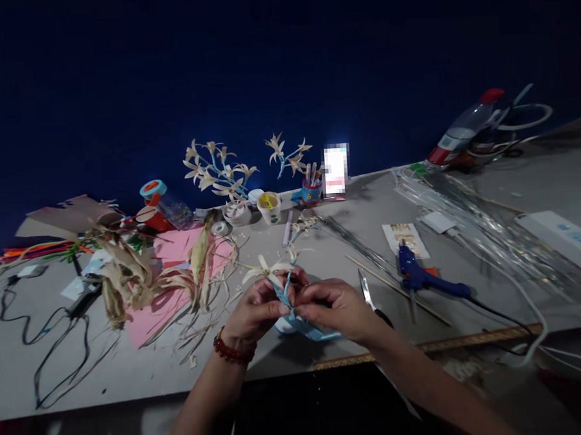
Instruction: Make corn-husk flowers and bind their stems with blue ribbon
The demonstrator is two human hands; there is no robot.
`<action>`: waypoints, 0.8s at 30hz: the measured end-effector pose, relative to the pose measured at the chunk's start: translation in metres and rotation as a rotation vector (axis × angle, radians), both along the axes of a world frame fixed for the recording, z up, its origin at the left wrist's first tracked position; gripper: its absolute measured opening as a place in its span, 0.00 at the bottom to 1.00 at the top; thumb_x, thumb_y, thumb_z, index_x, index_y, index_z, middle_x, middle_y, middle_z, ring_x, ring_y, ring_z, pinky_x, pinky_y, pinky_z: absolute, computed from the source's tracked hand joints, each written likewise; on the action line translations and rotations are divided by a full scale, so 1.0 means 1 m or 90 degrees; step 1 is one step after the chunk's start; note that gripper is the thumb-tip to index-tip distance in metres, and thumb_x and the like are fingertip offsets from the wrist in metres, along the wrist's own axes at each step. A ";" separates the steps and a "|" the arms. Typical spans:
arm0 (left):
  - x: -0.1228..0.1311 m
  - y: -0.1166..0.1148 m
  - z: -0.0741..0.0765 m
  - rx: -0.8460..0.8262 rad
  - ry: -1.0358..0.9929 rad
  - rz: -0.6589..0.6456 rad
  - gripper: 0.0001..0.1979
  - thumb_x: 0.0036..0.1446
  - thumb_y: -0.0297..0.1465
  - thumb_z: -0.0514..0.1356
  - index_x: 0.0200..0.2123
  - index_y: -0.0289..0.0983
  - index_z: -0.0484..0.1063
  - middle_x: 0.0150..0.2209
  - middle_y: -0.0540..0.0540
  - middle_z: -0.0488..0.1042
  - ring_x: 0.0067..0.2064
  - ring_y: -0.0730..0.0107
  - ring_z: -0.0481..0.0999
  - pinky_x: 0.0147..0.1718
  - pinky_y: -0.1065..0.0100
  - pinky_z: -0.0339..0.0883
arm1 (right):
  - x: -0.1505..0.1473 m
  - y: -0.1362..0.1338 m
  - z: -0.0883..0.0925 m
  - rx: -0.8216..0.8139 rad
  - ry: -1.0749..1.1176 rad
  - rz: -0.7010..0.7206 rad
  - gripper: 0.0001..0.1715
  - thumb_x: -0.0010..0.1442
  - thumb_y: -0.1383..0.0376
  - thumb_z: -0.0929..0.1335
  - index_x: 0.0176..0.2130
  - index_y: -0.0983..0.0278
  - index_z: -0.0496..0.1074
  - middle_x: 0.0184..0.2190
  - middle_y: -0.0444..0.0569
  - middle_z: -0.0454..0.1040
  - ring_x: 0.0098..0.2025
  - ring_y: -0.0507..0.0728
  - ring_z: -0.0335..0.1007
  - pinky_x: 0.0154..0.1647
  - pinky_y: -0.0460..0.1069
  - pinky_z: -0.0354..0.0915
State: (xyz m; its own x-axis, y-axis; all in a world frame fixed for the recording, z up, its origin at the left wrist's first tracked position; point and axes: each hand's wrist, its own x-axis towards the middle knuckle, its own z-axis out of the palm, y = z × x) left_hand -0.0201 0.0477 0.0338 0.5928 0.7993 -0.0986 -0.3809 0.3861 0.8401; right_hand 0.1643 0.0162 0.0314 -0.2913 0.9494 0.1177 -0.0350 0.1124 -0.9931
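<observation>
My left hand (pixel 261 305), with a red bead bracelet at its wrist, pinches the light-blue stem of a small flower branch (pixel 287 289). Pale petals rise above the fingers. My right hand (pixel 331 306) closes on the same stem from the right, its thumb and fingers meeting the left hand's fingertips. Below the hands, a light-blue strip or roll (pixel 316 333) lies on the table, partly hidden by them. Scissors (pixel 366 290) lie just behind my right hand, their handles partly covered by it.
A blue glue gun (pixel 433 281), a thin stick (pixel 426 308) and wires (pixel 354 237) lie right. Dried husks (pixel 128 278) and pink paper (pixel 152 315) are left. Behind stand white cups (pixel 269 212), finished flower branches (pixel 214 169), a pen holder (pixel 311 192) and a lit phone (pixel 335 170).
</observation>
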 end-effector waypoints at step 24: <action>0.007 -0.025 -0.006 0.096 0.127 0.313 0.08 0.49 0.29 0.70 0.34 0.38 0.77 0.35 0.49 0.77 0.38 0.68 0.74 0.41 0.69 0.67 | -0.007 -0.003 0.016 0.347 -0.350 -0.134 0.05 0.61 0.68 0.67 0.34 0.63 0.74 0.28 0.49 0.79 0.31 0.55 0.75 0.34 0.47 0.66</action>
